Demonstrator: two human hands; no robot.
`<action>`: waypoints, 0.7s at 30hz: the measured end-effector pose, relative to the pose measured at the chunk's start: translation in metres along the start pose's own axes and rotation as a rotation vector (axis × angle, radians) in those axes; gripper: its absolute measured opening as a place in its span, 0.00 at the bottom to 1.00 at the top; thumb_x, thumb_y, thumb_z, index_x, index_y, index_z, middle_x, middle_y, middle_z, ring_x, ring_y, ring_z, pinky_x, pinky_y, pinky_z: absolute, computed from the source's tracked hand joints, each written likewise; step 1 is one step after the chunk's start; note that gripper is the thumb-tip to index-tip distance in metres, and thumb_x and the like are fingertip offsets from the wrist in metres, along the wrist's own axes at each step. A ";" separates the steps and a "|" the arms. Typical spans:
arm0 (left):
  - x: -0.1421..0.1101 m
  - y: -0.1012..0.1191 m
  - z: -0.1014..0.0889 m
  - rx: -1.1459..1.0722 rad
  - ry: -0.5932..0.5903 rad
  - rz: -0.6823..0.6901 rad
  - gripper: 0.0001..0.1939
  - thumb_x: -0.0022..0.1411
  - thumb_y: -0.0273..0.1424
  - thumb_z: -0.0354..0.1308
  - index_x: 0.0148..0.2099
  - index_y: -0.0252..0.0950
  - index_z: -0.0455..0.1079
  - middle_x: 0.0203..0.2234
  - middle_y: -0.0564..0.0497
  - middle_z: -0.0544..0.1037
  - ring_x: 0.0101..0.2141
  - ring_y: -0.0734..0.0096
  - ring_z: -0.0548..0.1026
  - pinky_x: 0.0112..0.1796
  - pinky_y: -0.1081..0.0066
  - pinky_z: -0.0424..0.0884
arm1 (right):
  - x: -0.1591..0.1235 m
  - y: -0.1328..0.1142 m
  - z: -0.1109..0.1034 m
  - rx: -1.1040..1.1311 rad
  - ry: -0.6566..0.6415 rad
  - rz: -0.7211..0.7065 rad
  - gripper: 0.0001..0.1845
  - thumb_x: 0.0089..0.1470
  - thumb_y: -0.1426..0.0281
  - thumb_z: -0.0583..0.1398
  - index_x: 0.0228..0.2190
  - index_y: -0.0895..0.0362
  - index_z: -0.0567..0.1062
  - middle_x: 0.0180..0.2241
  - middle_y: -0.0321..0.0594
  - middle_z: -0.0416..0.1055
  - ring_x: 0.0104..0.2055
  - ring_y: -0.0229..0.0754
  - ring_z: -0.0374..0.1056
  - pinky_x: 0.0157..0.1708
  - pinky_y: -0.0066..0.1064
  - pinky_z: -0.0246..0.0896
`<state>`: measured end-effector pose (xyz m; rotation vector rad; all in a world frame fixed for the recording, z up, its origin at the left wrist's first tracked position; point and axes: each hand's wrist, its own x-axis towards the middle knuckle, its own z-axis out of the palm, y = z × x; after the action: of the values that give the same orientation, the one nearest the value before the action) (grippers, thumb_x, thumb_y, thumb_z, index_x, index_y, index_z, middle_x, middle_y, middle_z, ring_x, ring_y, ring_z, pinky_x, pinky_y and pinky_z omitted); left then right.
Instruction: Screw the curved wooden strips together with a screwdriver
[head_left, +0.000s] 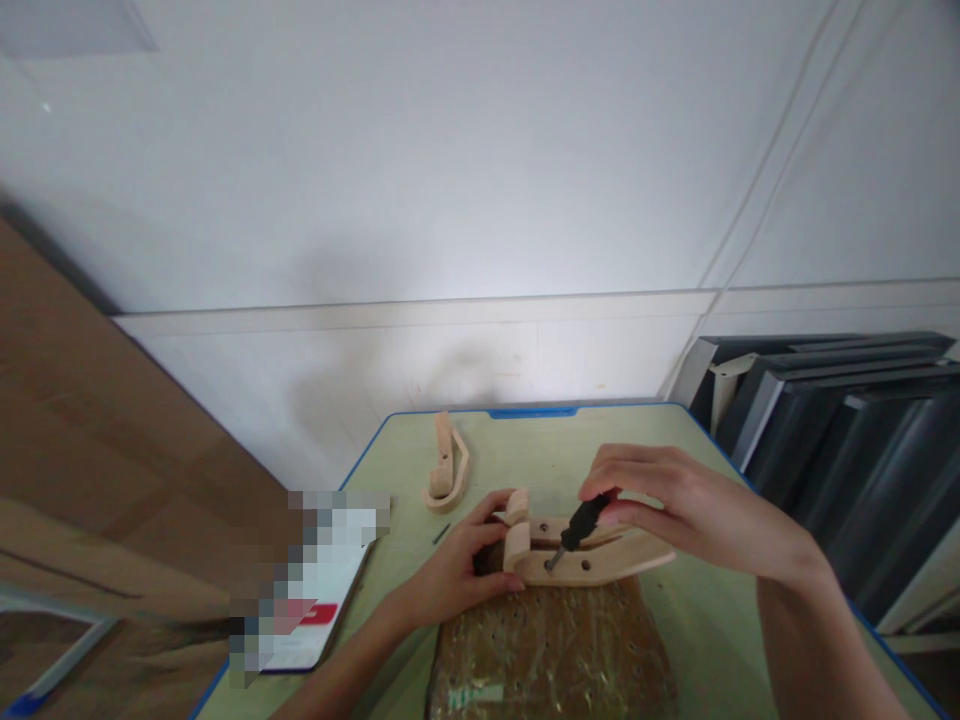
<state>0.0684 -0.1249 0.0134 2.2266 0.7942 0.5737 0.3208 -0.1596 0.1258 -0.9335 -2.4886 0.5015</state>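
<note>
My right hand (675, 500) is closed around the black handle of a screwdriver (581, 522), which slants down to the left. Its metal tip meets a hole in a pale wooden piece (619, 568) with a curved end and several dark holes. Fingers of my left hand (457, 570) grip that curved end from the left. The wooden piece rests on a brown, tape-covered board (555, 650) dotted with small holes. Farther back lies a similar hook-shaped wooden part (450, 460). A thin dark rod-like bit (442, 533) lies left of my left hand.
The light green table (525, 440) has a blue edge and stands against a white wall. At its left side is a phone or tablet (322, 590), partly blurred out. Brown cardboard (112, 420) rises on the left. Dark flat panels (847, 450) stand stacked on the right.
</note>
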 end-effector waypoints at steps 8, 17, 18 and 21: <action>0.000 -0.002 0.001 0.013 0.005 -0.001 0.21 0.51 0.38 0.58 0.47 0.38 0.68 0.56 0.47 0.54 0.55 0.58 0.55 0.53 0.65 0.53 | 0.000 0.002 0.002 -0.041 0.011 0.056 0.07 0.54 0.66 0.53 0.31 0.57 0.67 0.29 0.33 0.64 0.32 0.32 0.60 0.31 0.24 0.51; 0.002 0.002 0.000 0.001 -0.001 -0.006 0.20 0.50 0.38 0.59 0.45 0.37 0.69 0.55 0.48 0.56 0.54 0.59 0.56 0.53 0.67 0.54 | 0.004 0.003 0.006 -0.216 0.065 0.127 0.11 0.55 0.63 0.51 0.27 0.57 0.63 0.26 0.34 0.63 0.28 0.34 0.57 0.28 0.27 0.46; 0.002 0.002 0.000 -0.001 -0.002 -0.004 0.19 0.50 0.38 0.59 0.45 0.37 0.69 0.55 0.48 0.56 0.54 0.59 0.56 0.53 0.67 0.54 | 0.005 0.003 0.007 -0.241 0.070 0.130 0.12 0.55 0.62 0.51 0.26 0.57 0.63 0.26 0.34 0.63 0.28 0.34 0.57 0.28 0.27 0.46; 0.002 0.002 0.000 -0.008 0.008 -0.002 0.20 0.50 0.39 0.59 0.45 0.37 0.69 0.55 0.47 0.56 0.54 0.58 0.56 0.53 0.66 0.54 | 0.005 0.003 0.011 -0.329 0.094 0.136 0.15 0.56 0.60 0.48 0.24 0.57 0.61 0.25 0.34 0.63 0.27 0.34 0.57 0.28 0.27 0.46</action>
<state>0.0704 -0.1251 0.0148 2.2177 0.7967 0.5837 0.3131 -0.1556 0.1163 -1.2271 -2.4755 0.0838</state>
